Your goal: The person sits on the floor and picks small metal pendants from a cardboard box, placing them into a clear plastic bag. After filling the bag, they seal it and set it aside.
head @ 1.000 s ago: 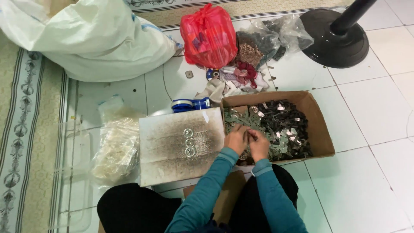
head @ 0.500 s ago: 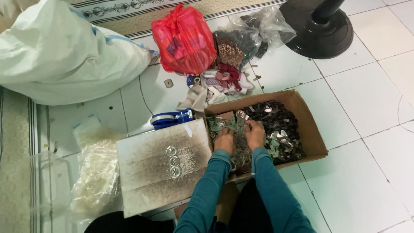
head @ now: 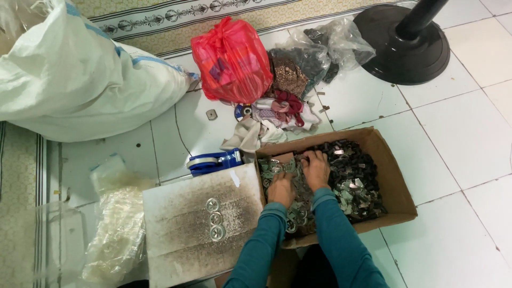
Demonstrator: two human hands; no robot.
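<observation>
Metal parts: a heap of small silvery and dark metal pieces [head: 349, 178] fills the cardboard box [head: 394, 176] on the white tiled floor [head: 469, 138].
Left hand: the left hand [head: 281, 189] lies palm down on the pieces at the box's left end; whether its grip is closed on any piece cannot be told.
Right hand: the right hand [head: 316, 168] rests just beside it, fingers spread into the heap; its grip cannot be told either.
Sleeves: both arms wear teal sleeves [head: 336, 240].
Box flap: a grey, speckled flap or board [head: 176, 234] lies left of the box, with three round metal rings [head: 215, 218] in a row on it.
Behind the flap: a blue tape dispenser [head: 213, 160].
Further back: a red plastic bag [head: 232, 61], clear bags of dark scraps [head: 320, 50], crumpled cloths [head: 272, 120].
Far left: a big white sack [head: 80, 85]; clear plastic bags [head: 114, 224] near the flap.
Top right: black round fan base [head: 405, 45].
</observation>
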